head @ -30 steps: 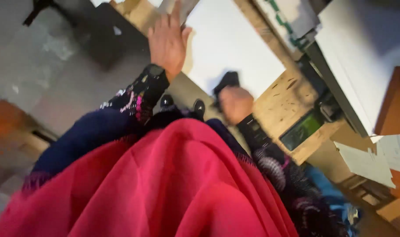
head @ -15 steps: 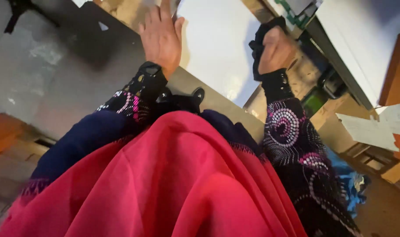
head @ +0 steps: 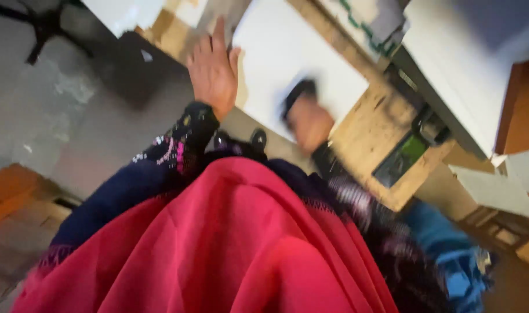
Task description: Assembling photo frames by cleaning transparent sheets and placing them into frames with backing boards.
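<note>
Sheet [head: 299, 64], one large white one, lies flat on the wooden table [head: 368, 133], its right edge well inside the table's rim, with bare wood beyond. Left hand [head: 213, 72] rests flat, fingers together, at the sheet's left edge. Right hand [head: 308, 119], blurred, grip unclear, has dropped lower onto the sheet's near edge.

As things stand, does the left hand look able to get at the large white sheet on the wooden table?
Probably yes. The left hand lies flat at the left edge of the large white sheet on the wooden table, and nothing stands between them. The blurred right hand is lower on the sheet, clear of it.
</note>
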